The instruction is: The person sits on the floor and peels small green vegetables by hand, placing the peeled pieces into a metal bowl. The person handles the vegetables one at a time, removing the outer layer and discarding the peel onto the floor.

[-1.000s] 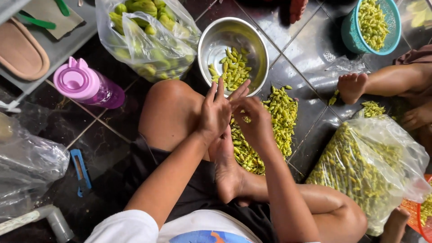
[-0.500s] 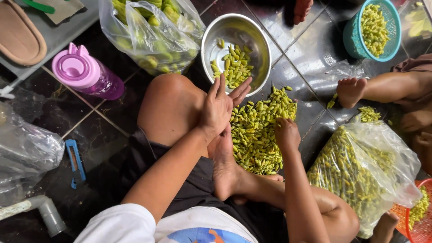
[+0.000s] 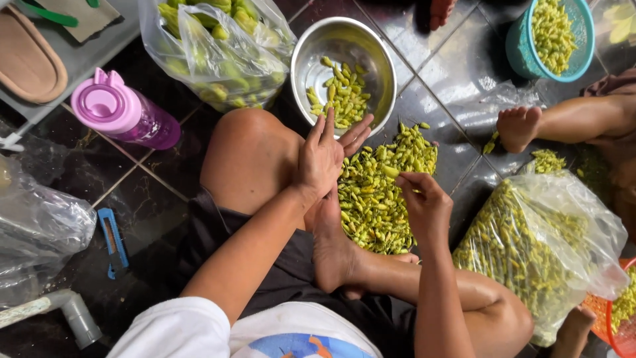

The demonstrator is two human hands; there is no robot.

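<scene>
Chillies (image 3: 381,192), small and yellow-green, heaped on the dark tiled floor (image 3: 450,86) between the crossed legs; long axes lying every which way within the heap, no common direction. Right hand (image 3: 424,205) over the heap's right edge, fingertips pinched on a single chilli (image 3: 391,172), long axis roughly level, free end toward upper left. Left hand (image 3: 324,156) flat and spread, palm resting against the raised left knee, fingers pointing up toward the steel bowl (image 3: 371,46), nothing held.

Steel bowl just above the heap, round, a shallow layer of chillies inside. Clear plastic bag (image 3: 218,46) of larger green fruit left of the bowl, mouth open. Second clear bag (image 3: 543,245), bulging with yellow-green chillies, at right, beside the right knee. Teal basket (image 3: 517,46), round, chillies inside, top right. Pink-lidded purple bottle (image 3: 122,113) lying tilted at left, lid toward upper left. Blue utility knife (image 3: 112,238) on the floor, long axis near vertical. Crumpled clear bag (image 3: 40,232) at far left. Another person's bare foot (image 3: 517,126) at right, toes pointing left.
</scene>
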